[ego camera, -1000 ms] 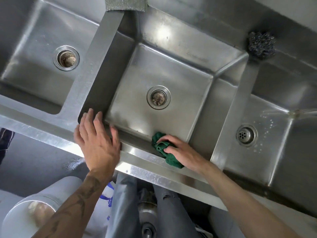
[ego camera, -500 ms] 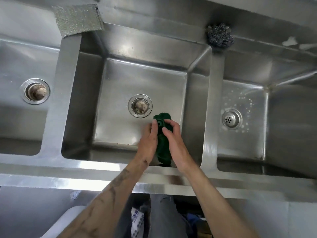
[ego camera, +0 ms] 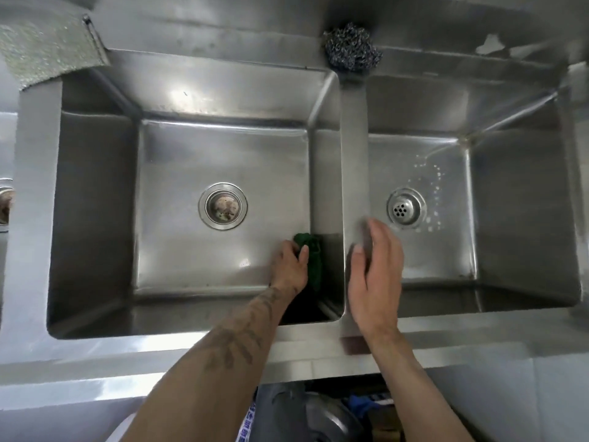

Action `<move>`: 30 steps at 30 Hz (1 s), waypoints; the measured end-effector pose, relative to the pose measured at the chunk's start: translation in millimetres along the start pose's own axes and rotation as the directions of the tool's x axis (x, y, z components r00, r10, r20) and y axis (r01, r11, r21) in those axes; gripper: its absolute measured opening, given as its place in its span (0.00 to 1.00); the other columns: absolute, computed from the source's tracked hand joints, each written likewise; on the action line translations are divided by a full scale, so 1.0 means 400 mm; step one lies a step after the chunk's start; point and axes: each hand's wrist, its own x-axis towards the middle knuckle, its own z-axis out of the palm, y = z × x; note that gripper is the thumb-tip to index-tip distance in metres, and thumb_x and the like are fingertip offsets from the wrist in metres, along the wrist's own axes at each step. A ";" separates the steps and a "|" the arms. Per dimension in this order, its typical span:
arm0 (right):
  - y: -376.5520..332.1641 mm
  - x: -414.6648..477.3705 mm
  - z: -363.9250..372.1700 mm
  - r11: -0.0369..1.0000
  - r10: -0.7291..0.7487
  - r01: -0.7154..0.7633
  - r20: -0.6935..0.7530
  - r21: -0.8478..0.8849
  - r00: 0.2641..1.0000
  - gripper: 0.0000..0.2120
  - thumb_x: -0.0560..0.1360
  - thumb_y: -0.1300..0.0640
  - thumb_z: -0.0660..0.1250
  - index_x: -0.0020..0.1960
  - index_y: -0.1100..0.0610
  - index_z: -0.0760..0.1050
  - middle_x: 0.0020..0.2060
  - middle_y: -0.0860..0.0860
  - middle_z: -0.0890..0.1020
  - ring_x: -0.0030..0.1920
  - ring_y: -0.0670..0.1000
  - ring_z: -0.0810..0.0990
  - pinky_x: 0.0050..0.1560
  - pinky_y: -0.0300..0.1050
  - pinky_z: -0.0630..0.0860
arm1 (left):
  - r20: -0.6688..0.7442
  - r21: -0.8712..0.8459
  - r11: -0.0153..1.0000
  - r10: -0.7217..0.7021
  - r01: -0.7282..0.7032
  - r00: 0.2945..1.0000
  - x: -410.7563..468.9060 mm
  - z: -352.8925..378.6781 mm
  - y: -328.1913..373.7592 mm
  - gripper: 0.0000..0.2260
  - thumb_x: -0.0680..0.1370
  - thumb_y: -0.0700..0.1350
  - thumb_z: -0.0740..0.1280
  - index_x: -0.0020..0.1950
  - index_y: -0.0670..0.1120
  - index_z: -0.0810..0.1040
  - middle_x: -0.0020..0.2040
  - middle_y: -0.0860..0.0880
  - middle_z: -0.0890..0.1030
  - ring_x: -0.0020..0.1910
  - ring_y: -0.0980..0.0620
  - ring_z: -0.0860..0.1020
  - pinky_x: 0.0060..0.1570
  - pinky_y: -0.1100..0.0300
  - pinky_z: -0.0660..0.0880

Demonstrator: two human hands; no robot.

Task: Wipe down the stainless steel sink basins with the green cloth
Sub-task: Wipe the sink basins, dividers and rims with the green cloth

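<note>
The green cloth [ego camera: 315, 261] lies bunched in the front right corner of the middle sink basin [ego camera: 191, 154], against its right wall. My left hand [ego camera: 290, 267] reaches down into that basin and grips the cloth, thumb over it. My right hand [ego camera: 376, 275] holds nothing. It rests with straight fingers on the steel divider [ego camera: 353, 154] between the middle basin and the right basin [ego camera: 522, 218], and its fingertips look blurred.
Each basin has a round drain: middle drain [ego camera: 222, 206], right drain [ego camera: 406, 207]. A steel wool scourer [ego camera: 352, 51] sits at the back of the divider. A grey scouring pad [ego camera: 44, 49] lies at the back left. Water droplets dot the right basin floor. The front rim [ego camera: 127, 352] runs below my arms.
Both hands held the cloth half a second ago. Now only my left hand holds it, lower right in the basin. My right hand has moved right onto the divider.
</note>
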 end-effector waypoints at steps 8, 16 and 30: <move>0.048 0.042 0.028 0.998 -0.009 0.018 0.155 -0.055 0.988 0.26 0.88 0.48 0.50 0.85 0.47 0.53 0.83 0.45 0.59 0.82 0.42 0.57 0.80 0.46 0.57 | 0.165 -0.074 0.990 -0.108 0.121 0.980 -0.007 0.034 0.038 0.12 0.90 0.53 0.52 0.63 0.45 0.65 0.56 0.43 0.77 0.52 0.47 0.76 0.55 0.56 0.69; 0.032 0.042 0.023 0.998 0.015 -0.006 0.156 -0.055 0.988 0.26 0.87 0.51 0.51 0.84 0.51 0.56 0.82 0.50 0.63 0.81 0.48 0.62 0.78 0.48 0.63 | 0.190 -0.303 0.950 -0.021 0.079 0.982 -0.136 0.015 0.095 0.13 0.88 0.61 0.53 0.55 0.54 0.69 0.53 0.45 0.79 0.49 0.47 0.80 0.44 0.55 0.78; 0.026 0.045 0.020 0.999 0.016 -0.008 0.151 -0.054 0.988 0.26 0.87 0.52 0.52 0.84 0.53 0.57 0.81 0.54 0.65 0.78 0.53 0.68 0.73 0.59 0.72 | -0.128 -0.203 0.959 0.171 -0.195 0.977 -0.094 0.061 0.110 0.11 0.89 0.58 0.52 0.50 0.59 0.69 0.45 0.52 0.80 0.41 0.55 0.78 0.42 0.59 0.73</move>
